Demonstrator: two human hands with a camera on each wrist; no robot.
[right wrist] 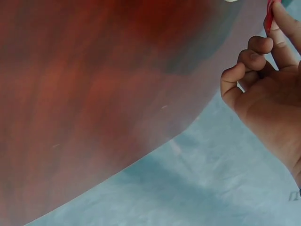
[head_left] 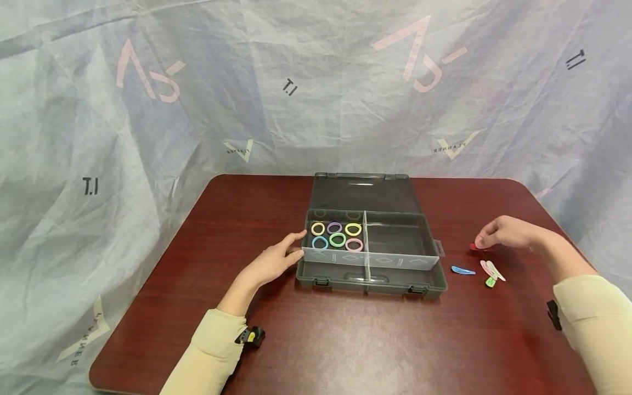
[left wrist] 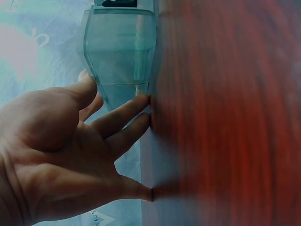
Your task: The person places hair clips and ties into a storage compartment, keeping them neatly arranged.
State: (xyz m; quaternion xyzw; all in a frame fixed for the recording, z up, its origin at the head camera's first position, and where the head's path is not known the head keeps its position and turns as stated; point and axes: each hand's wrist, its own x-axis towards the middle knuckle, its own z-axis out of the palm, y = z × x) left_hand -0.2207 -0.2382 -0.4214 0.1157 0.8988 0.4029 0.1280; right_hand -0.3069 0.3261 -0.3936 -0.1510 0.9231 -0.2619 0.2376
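My right hand [head_left: 508, 233] pinches a red hair clip [right wrist: 269, 18] between thumb and forefinger, low over the table's right side; its other fingers are curled. Just in front of this hand lie a blue hair clip [head_left: 463, 270] and a small group of a pink clip [head_left: 486, 267], a whitish clip [head_left: 496, 271] and a green clip [head_left: 490, 282]. My left hand [head_left: 269, 263] is at the left wall of a grey see-through box [head_left: 400, 238], thumb touching it and fingertips down by the table. Several coloured hair ties [head_left: 338, 240] fill the back left compartment.
The box's lid [head_left: 365, 195] lies folded back behind it. A white divider [head_left: 366, 236] and a patterned strip [head_left: 402, 261] part its inside; the right and front compartments show bare floors. A clear tab [head_left: 439, 248] juts from the right side. Patterned cloth [head_left: 316, 126] hangs behind the red-brown table [head_left: 345, 340].
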